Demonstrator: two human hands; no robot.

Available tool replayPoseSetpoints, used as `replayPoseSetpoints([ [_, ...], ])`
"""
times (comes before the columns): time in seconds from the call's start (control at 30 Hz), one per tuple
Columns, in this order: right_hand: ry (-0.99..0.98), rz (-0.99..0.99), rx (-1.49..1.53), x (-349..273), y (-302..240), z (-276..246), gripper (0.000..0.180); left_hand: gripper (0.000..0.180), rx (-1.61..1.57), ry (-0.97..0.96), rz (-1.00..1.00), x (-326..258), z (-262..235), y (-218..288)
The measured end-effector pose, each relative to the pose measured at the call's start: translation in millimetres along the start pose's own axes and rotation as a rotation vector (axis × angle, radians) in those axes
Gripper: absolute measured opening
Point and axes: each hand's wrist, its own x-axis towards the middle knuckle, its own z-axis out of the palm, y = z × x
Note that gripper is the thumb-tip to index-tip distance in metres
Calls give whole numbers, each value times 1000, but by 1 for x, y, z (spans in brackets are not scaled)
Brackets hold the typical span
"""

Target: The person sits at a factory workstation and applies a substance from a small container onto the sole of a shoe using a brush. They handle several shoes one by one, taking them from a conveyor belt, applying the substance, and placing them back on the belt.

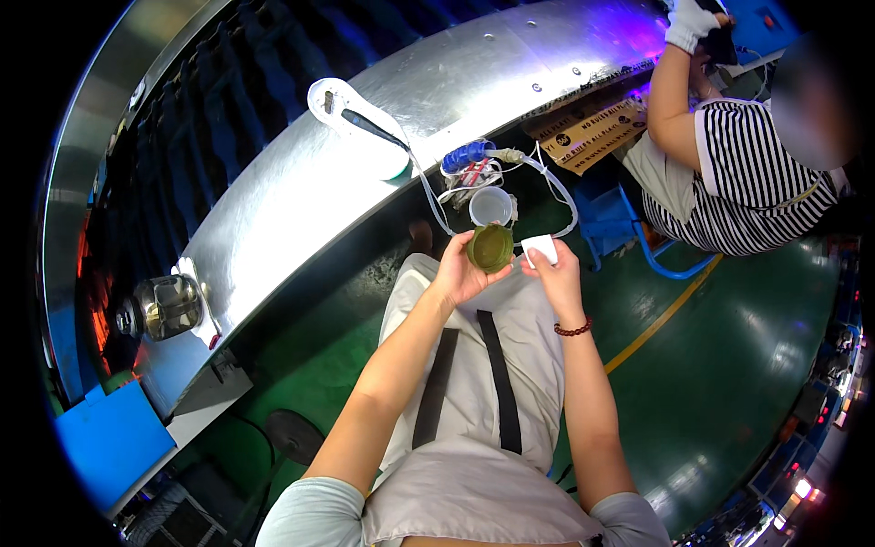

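Over my lap, my left hand [460, 275] grips a round, shallow olive-green cup-shaped piece [492, 249] by its side, its hollow facing up. Pinched between the thumb and fingers of my right hand [560, 275] is a small white square piece [540, 247]; whether it is cloth or sponge I cannot tell. The two pieces are close together but apart. Just beyond the olive piece stands a translucent white tub [491, 206]. A blue coiled hose [468, 157] and a white tube [570, 199] lie around the tub.
A curved metal bench [264, 196] runs along my left, holding a white looped object [351, 111] and a dark glass jar [171, 307]. At the right, a person in a striped shirt [743, 146] sits by printed cardboard [592, 137] and a blue stool frame [670, 270].
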Motion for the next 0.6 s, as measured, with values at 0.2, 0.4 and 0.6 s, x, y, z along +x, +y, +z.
replayPoseSetpoints([
  [0.2, -25, -28, -345, -1, -8, 15, 20, 45, -95, 86, -23, -1, 10, -1],
  [0.4, -19, -235, -647, 4, -9, 28, 18, 47, -74, 79, -33, 2, 7, -3],
  [0.6, 54, -197, -757, 15, -1, 36, 19, 46, -26, 32, -12, 6, 0, -5],
])
